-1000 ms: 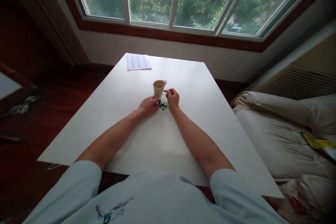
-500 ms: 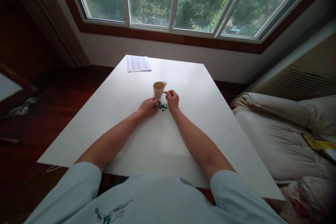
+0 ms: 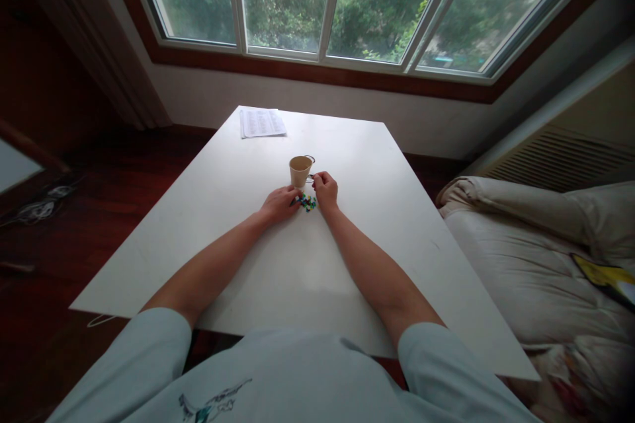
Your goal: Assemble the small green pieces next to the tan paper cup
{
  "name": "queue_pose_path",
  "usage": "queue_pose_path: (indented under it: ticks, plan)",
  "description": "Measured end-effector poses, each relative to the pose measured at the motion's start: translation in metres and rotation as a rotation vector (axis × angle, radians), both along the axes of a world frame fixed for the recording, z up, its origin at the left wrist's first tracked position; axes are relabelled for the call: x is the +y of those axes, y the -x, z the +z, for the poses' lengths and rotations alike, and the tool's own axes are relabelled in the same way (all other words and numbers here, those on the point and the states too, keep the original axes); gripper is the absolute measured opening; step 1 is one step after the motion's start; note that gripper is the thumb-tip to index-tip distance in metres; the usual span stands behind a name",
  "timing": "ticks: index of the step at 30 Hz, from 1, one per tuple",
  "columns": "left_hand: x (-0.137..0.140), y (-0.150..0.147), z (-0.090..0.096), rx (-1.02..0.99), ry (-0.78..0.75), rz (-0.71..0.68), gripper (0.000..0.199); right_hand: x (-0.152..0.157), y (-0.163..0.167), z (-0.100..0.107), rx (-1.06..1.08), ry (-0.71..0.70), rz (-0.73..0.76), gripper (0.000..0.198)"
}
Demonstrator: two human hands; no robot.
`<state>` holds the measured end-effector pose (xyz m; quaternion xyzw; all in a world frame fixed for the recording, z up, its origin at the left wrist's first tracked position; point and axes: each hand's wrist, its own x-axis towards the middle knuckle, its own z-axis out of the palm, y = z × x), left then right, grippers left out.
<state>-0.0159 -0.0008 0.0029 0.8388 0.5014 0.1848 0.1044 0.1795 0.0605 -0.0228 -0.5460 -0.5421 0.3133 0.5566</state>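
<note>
A person in a pale blue short-sleeved shirt (image 3: 297, 377) sits or stands at a white counter (image 3: 288, 297), both forearms reaching over it toward the middle. The left hand (image 3: 280, 203) lies palm down, its fingers loosely bent and their tips at the left edge of a small pile of multicoloured pieces (image 3: 308, 203), green, blue and yellow among them; whether it has hold of one cannot be told, since the fingers hide their own undersides. The right hand (image 3: 326, 190) is curled, thumb and forefinger drawn together in a pinch on what looks like a thin dark cord (image 3: 311, 178), just beyond the pile and to its right. The pile rests on the counter between the two hands. Right behind it a tan cup (image 3: 300, 173) stands upright, near the fingertips of both hands, and a thin dark arc curves beside the right of its rim; whether that arc joins the cord is too small to tell. Printed sheets (image 3: 262, 123) lie at the counter's far left corner, below the window (image 3: 327, 6). A beige sofa (image 3: 520, 251) is at the right.
</note>
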Motion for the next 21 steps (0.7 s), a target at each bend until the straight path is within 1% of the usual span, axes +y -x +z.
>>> queue_pose_path:
  ticks: [12, 21]
  plan:
    - [-0.002, -0.001, 0.005, 0.013, 0.017, 0.005, 0.030, -0.008, 0.004, 0.004, -0.146, -0.040, 0.107, 0.031]
    - [-0.003, -0.001, 0.005, 0.001, 0.017, 0.013, 0.029, -0.010, 0.006, 0.006, -0.229, -0.051, 0.154, 0.026]
